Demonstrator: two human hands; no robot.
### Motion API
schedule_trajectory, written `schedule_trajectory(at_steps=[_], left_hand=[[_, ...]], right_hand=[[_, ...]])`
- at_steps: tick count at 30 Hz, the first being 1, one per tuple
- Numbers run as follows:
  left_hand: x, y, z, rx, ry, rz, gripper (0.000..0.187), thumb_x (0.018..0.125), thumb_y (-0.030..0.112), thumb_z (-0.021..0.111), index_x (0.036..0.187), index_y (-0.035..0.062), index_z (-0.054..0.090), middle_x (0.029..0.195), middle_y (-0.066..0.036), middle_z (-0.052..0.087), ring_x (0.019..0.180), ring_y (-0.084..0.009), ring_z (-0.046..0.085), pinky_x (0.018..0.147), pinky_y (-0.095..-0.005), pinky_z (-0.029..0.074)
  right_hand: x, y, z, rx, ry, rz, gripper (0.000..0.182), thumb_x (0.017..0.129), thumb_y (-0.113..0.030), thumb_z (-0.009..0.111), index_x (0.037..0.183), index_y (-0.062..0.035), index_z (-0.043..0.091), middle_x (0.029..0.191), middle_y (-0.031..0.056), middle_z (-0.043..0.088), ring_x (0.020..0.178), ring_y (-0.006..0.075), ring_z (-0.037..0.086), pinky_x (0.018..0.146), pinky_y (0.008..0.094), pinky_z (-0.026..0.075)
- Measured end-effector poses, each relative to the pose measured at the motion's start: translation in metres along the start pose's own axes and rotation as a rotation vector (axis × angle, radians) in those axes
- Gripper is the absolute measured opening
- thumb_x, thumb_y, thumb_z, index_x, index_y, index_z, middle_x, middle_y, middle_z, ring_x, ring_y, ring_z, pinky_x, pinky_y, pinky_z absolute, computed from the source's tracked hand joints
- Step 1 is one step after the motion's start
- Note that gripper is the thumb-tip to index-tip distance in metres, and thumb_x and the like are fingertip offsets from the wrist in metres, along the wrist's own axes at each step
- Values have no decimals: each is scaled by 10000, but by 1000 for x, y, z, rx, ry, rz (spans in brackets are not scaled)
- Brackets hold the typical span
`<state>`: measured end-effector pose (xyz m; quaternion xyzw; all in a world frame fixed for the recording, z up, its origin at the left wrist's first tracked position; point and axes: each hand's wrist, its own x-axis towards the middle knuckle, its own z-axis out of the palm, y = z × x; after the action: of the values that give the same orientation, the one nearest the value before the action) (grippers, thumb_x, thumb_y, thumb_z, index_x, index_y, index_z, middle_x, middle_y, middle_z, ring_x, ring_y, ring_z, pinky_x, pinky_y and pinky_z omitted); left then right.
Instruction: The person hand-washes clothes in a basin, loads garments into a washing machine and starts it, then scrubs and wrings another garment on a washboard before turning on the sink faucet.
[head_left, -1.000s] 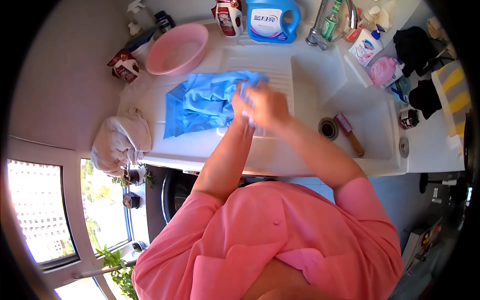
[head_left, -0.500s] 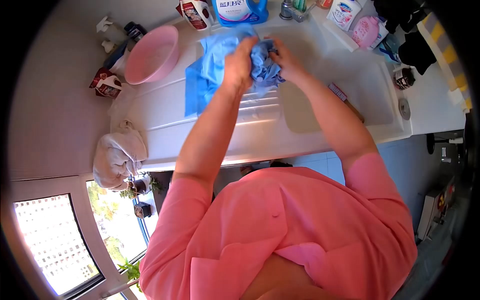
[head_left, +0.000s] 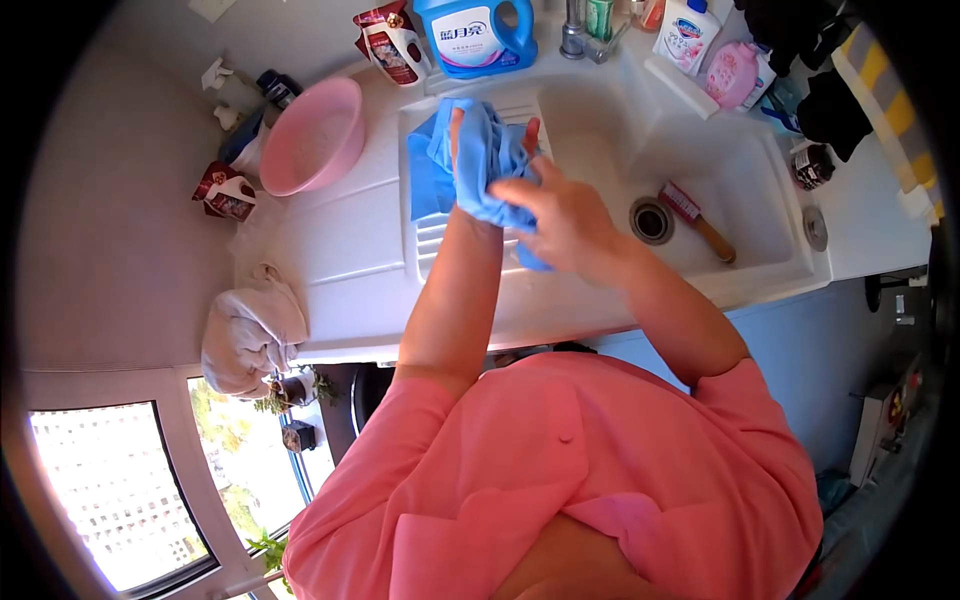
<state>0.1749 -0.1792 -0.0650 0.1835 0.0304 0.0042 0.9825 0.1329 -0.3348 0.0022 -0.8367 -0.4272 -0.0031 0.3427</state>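
- Room: laundry corner seen from above. White sink unit [head_left: 340, 250] w/ ribbed washboard on its left part, basin w/ drain [head_left: 651, 220] on the right. Grey wall top-left, window [head_left: 120, 490] bottom-left w/ bright daylight, green plant just by it.
- Person's pink shirt [head_left: 560, 480] fills the lower middle; both forearms bare, reaching up-frame over the unit.
- Pink basin [head_left: 312, 135] on the counter left of the washboard; bunched pale towel [head_left: 250, 335] at the counter's near-left edge.
- Blue detergent jug [head_left: 472, 35] at the back edge, red-white refill pouch [head_left: 392, 42] just beside it; tap and small bottles further right. Scrub brush [head_left: 695, 220] lies in the basin near the drain.
- Blue cloth [head_left: 480, 165]: on the washboard's top part, bunched. Long axis runs roughly far-to-near, far end up by the jug, near end under the right hand; a flat flap spreads out to the left.
- Left hand [head_left: 490, 140]: arm nearly straight, mostly under/inside the cloth, fingertips poking out at the far end. Looks wrapped by the fabric; can't tell if fingers are clenched.
- Right hand [head_left: 560, 215]: elbow bent, hand crosses in from the right, palm down, fingers closed round the cloth's near end, touching the left wrist area.
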Motion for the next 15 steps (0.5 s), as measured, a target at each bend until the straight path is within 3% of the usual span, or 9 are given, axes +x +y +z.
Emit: schedule_trajectory(at_steps=[2, 4, 5, 6, 8, 10, 11, 13, 15], left_hand=[[-12, -16, -10, -11, 199, 34, 526, 836, 574, 491, 1100, 120, 514, 1067, -84, 543, 969, -280, 542, 834, -455, 472], [-12, -37, -60, 329, -126, 341, 410, 879, 488, 480, 1044, 116, 531, 1044, -73, 549, 973, -248, 543, 852, -404, 470], [22, -33, -110, 401, -435, 242, 476, 883, 504, 474, 1206, 154, 471, 1132, -91, 536, 1040, -235, 533, 887, -360, 454], [-7, -41, -10, 201, 144, 171, 460, 907, 453, 465, 1221, 117, 460, 1145, -81, 539, 1031, -222, 540, 907, -363, 445], [-4, -43, 11, 242, 263, 146, 411, 924, 433, 439, 1175, 111, 487, 1129, -70, 545, 1023, -220, 541, 896, -368, 450], [-4, -33, -9, 199, 121, 83, 343, 939, 364, 419, 1131, 92, 501, 1103, -94, 554, 1028, -229, 543, 887, -362, 455], [14, -32, -72, 66, -525, 138, 403, 921, 385, 443, 1172, 72, 479, 1109, -100, 555, 1030, -236, 545, 894, -354, 451], [-3, -48, -28, 62, -319, 318, 442, 888, 396, 493, 1175, 60, 483, 1083, -100, 564, 1024, -235, 548, 883, -349, 454], [-10, -37, 7, 348, 356, 146, 364, 878, 263, 519, 1167, 44, 488, 1063, -102, 569, 972, -233, 572, 815, -354, 495]], right_hand=[[2, -11, -3, -62, -54, -24, 322, 782, -260, 643, 1045, -82, 594, 963, 174, 560, 782, 352, 598, 667, 403, 488], [17, -5, -2, -135, -114, -50, 313, 795, -308, 627, 1000, -73, 607, 943, 184, 579, 781, 356, 605, 650, 414, 487], [39, 14, 0, -55, 13, 115, 317, 805, -360, 605, 950, -79, 620, 917, 186, 592, 765, 352, 609, 632, 419, 485], [52, 31, 4, 25, 135, 287, 342, 815, -413, 584, 899, -85, 634, 891, 188, 605, 750, 348, 613, 614, 424, 482], [65, 59, 29, -101, 283, 238, 355, 818, -437, 555, 855, -95, 644, 833, 179, 601, 703, 349, 607, 608, 431, 489], [59, 51, 38, -215, 460, 189, 308, 820, -399, 573, 849, -102, 651, 841, 166, 624, 701, 332, 625, 593, 431, 486], [48, 38, 43, -218, 465, 192, 308, 820, -399, 573, 849, -102, 651, 841, 166, 624, 701, 332, 625, 593, 431, 486], [35, 22, 48, -147, 565, -21, 220, 816, -342, 550, 834, -142, 639, 804, 159, 599, 691, 347, 612, 639, 441, 486], [43, 56, 38, -43, 505, 119, 209, 817, -323, 552, 857, -135, 634, 844, 154, 610, 719, 351, 613, 653, 436, 486]])
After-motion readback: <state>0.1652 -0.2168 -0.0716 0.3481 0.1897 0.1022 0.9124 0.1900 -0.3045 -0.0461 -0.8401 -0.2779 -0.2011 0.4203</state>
